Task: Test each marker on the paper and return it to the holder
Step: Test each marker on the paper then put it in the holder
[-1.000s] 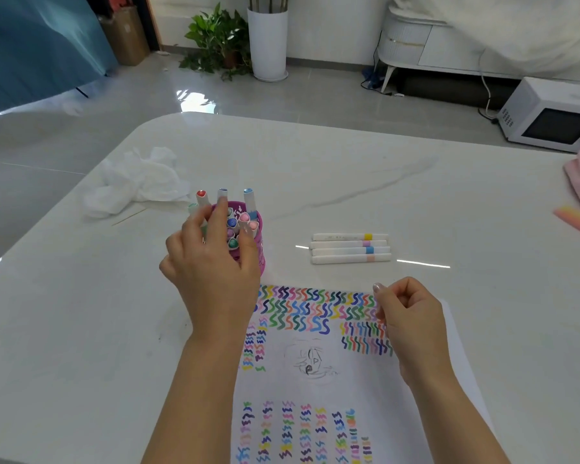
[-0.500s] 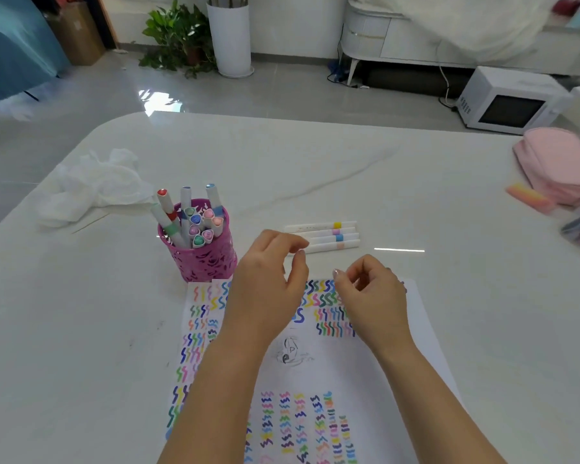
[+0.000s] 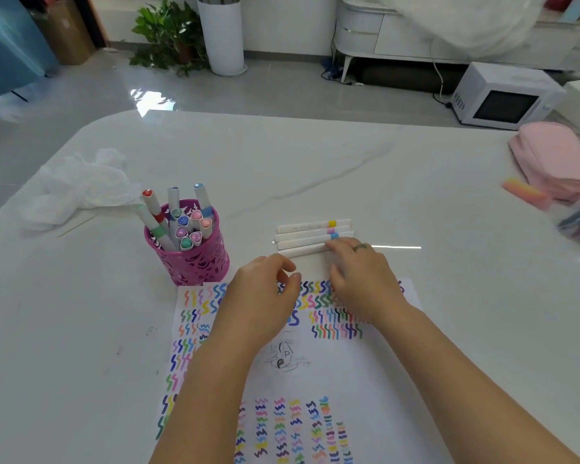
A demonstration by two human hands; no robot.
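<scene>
Four markers (image 3: 312,234) lie side by side on the white counter (image 3: 315,162), just beyond the top edge of the paper (image 3: 349,376), with coloured bands toward their right ends. The right hand (image 3: 365,279) reaches across that edge. Its fingers (image 3: 340,245) are stretched out and slightly bent, tips resting on the right part of the nearest marker (image 3: 302,251), while the thumb lies on the near side, apart from it, so nothing is pinched. A ring (image 3: 360,246) shows on one finger. The left hand (image 3: 262,296) hovers just beside it over the paper's upper part, fingers loosely curled and holding nothing. Left of both hands a pink openwork holder (image 3: 195,262) stands at the paper's top left corner, filled with capped markers (image 3: 181,226), most upright and a few leaning left. The paper carries rows of coloured squiggles along its top, left side and bottom, and a small pencil sketch (image 3: 285,358) near its middle. A crumpled tissue (image 3: 77,185) lies far left on the counter. A pink pouch (image 3: 556,159) sits at the right edge with an orange block (image 3: 524,192) just beside it. A microwave (image 3: 503,95) stands on the floor beyond.
</scene>
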